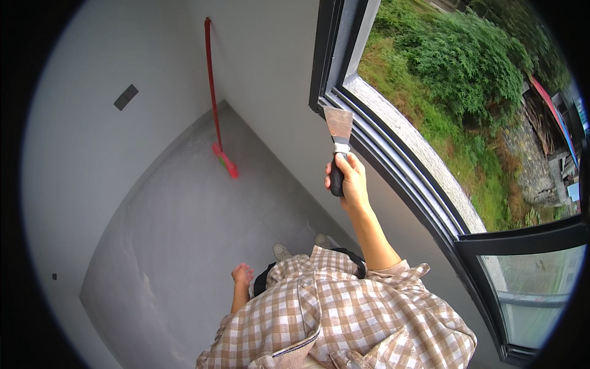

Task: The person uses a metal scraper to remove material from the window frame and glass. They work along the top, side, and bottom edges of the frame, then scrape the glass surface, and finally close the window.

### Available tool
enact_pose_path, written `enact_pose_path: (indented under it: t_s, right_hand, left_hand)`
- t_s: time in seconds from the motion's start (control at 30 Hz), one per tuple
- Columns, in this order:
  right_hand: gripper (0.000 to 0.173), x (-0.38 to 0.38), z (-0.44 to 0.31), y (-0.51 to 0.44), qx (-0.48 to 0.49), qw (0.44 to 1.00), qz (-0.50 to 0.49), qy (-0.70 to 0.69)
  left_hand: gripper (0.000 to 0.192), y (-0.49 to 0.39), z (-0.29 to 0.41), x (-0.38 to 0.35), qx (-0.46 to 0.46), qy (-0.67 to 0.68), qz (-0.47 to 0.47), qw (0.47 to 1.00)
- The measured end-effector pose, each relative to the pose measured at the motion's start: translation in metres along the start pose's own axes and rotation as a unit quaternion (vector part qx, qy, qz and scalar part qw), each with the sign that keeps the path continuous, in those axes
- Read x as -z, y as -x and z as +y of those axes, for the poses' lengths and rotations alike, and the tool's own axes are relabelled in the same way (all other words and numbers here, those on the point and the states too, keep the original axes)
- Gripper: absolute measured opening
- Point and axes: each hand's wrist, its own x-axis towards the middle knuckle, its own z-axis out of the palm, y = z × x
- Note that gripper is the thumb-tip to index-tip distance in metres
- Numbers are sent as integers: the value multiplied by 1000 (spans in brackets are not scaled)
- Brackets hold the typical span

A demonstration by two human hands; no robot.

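Note:
My right hand [356,181] grips the black handle of a putty knife [339,123], held out with its blade pointing away from me. The broad metal blade looks brown and stained, and something white is wrapped around its neck. Behind the blade in the view runs the dark metal window frame [392,159] with its sliding tracks, near the frame's lower corner. Whether the blade touches the frame I cannot tell. Down by my side hangs my left hand [242,273], fingers somewhat apart, with nothing seen in it.
A broom [213,87] with a red handle and a pink head leans in the room's corner. Grey tiles cover the floor [203,221]. On the left wall is a dark switch plate [126,97]. A glazed sash [534,286] stands at the right, and bushes [465,64] grow outside.

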Motion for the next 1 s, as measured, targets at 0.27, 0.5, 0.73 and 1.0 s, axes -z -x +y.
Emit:
enact_pose_path:
  t_s: [0.27,0.5,0.73,1.0]
  right_hand:
    - [17,0,-1,5,-21,998,-49,35]
    - [26,19,14,0,-162,971,-177,-14]
    - [19,61,16,-11,-223,911,-162,-307]
    - [19,75,0,-8,-216,814,-229,-488]
  left_hand:
    - [29,0,0,-3,-1,-17,5,1000]
    - [30,3,5,-11,-10,7,-1,1000]
    - [25,8,4,-12,0,-22,0,1000]
    - [25,4,8,-16,0,-27,-1,1000]
